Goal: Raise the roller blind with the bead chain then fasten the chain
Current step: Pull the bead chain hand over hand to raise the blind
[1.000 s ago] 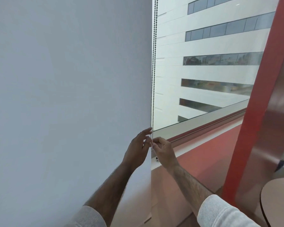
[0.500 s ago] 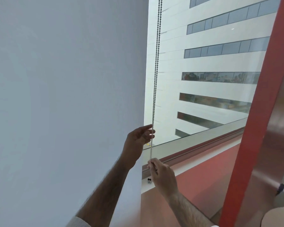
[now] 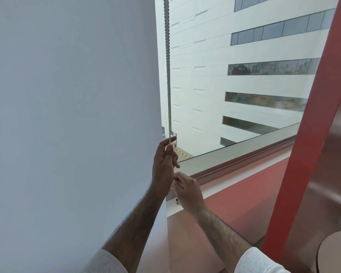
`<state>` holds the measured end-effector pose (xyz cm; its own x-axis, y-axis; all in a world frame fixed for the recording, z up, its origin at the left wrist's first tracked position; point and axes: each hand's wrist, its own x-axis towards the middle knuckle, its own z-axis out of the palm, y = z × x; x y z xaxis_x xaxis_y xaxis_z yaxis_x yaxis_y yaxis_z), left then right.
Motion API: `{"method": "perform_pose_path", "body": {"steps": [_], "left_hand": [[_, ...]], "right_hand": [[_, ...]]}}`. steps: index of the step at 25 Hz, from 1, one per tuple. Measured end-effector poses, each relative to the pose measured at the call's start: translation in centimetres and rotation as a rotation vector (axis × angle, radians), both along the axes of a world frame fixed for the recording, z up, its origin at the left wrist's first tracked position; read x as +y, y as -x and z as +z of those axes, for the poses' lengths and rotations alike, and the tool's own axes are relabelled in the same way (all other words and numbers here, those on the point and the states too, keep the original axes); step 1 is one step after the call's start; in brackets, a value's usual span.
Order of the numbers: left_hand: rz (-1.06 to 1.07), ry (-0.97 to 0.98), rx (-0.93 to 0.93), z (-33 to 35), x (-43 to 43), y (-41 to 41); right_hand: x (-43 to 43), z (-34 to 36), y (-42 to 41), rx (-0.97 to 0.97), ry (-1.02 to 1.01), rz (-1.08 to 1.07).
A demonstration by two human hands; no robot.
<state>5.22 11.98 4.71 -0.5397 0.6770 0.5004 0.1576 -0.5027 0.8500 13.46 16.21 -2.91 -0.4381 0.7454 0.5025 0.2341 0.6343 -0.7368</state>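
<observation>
A pale grey roller blind [image 3: 71,115] fills the left half of the view and hangs down past the sill. Along its right edge the metal bead chain [image 3: 168,71] drops straight from the top of the frame. My left hand [image 3: 164,166] pinches the chain between thumb and forefinger at about window-sill height. My right hand [image 3: 188,191] is just below and to the right, its fingers closed on the lower part of the chain. A small fitting [image 3: 177,201] sits on the white sill under my right hand.
The window glass [image 3: 244,85] shows a white building outside. A grey sill ledge [image 3: 234,152] with a red band runs below it. A red column [image 3: 307,134] slants up on the right. A round brown table edge [image 3: 335,251] is at the bottom right.
My left hand has closed onto the chain, where before its fingers were loose beside it. My right hand stays low on the chain. The camera has shifted slightly.
</observation>
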Motion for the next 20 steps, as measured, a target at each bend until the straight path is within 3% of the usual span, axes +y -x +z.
{"method": "perform_pose_path", "body": {"steps": [2, 5, 8, 16, 20], "left_hand": [[0.068, -0.018, 0.032, -0.1, 0.0, 0.1], [0.168, 0.021, 0.204, -0.4, -0.2, 0.8], [0.198, 0.061, 0.258, -1.1, -0.3, 1.0], [0.286, 0.094, 0.316, -2.2, -1.1, 1.3], [0.288, 0.122, 0.370, -2.1, -1.7, 0.1]], "right_hand": [[0.3, 0.8, -0.1, 0.123, 0.174, 0.095], [0.4, 3.7, -0.6, 0.469, 0.501, 0.137], [0.7, 8.2, -1.3, 0.647, 0.533, 0.157], [0.4, 12.5, 0.2, 0.433, 0.260, 0.137], [-0.7, 15.6, 0.8, 0.585, 0.390, 0.419]]}}
